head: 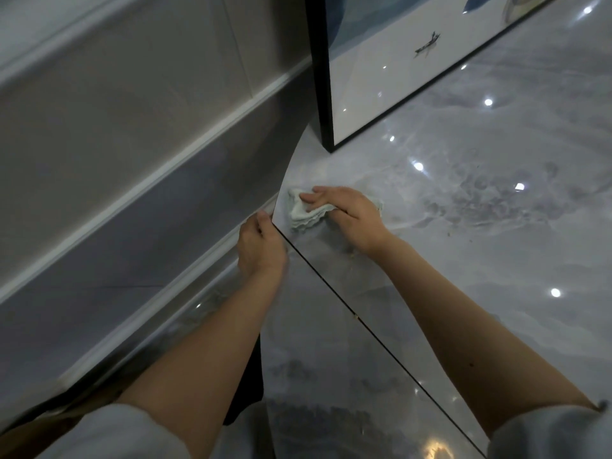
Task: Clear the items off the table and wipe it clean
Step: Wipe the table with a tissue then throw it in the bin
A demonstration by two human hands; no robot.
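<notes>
A glossy grey marble table (pixel 463 246) fills the right side of the head view. A crumpled pale cloth (pixel 303 217) lies near the table's left edge. My right hand (pixel 347 217) lies on top of it, fingers spread forward and thumb tucked in, bunching the cloth against the tabletop. My left hand (pixel 261 248) is just off the table's left edge, with its fingers curled against the edge next to the cloth. Small crumbs (pixel 356 315) lie along a dark seam in the tabletop.
A large framed picture (pixel 390 77) with a black frame stands on the back of the table, its corner close behind the cloth. A grey panelled wall (pixel 126 154) with white mouldings runs along the left. A narrow strip of shiny floor (pixel 198 313) shows between wall and table.
</notes>
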